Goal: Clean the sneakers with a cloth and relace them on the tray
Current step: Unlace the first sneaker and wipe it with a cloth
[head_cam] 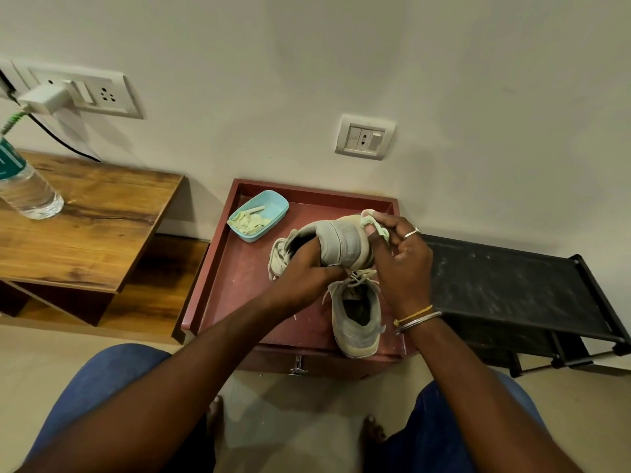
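A grey sneaker [341,242] is held up over the dark red tray [235,278], heel toward me. My left hand [309,271] grips it, fingers tucked inside its opening. My right hand [397,261] pinches a pale green cloth [374,221] against the sneaker's right side. The second grey sneaker [356,322] stands on the tray below, near the front right, its laces loose. A light blue dish [269,208] with pale cloth pieces sits at the tray's back left.
The tray lies on a small red drawer unit against the wall. A wooden table [102,227] with a water bottle [25,186] is at left. A black shoe rack [512,285] stands at right. My knees and bare feet are below.
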